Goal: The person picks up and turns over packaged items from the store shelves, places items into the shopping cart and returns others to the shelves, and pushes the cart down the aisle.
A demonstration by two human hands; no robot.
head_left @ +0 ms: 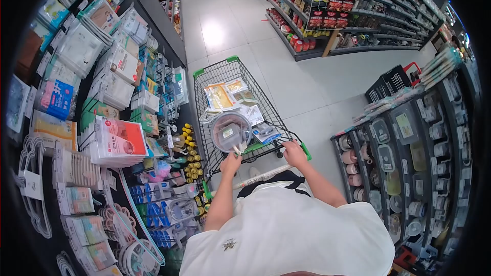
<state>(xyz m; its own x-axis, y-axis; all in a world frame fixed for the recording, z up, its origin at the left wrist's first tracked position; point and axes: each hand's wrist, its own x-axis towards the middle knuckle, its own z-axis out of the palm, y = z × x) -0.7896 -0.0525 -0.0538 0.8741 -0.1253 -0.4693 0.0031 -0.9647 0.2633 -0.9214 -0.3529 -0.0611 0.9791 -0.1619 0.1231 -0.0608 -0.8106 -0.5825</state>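
A wire shopping cart (pixel 204 117) with green corners stands right in front of me. Inside it lie a round clear plastic basin (pixel 217 128) with a smaller grey container (pixel 231 135) in it, a yellow-and-white packet (pixel 220 95), and a blue-and-white package (pixel 266 133). My left hand (pixel 231 164) is closed at the near side of the basin, with a small pale piece showing at its fingertips; its kind is unclear. My right hand (pixel 295 154) curls over the cart's near right rim, by the green corner. The pale push bar (pixel 263 176) runs between my forearms and body.
On the left, close to the cart, a rack holds packaged goods (pixel 120 140), hangers (pixel 36 184) and blue packs (pixel 163 214). Shelves of food containers (pixel 404 125) and mugs (pixel 350 157) stand to the right. A black basket (pixel 386 84) sits beyond them. Tiled floor (pixel 230 25) stretches ahead.
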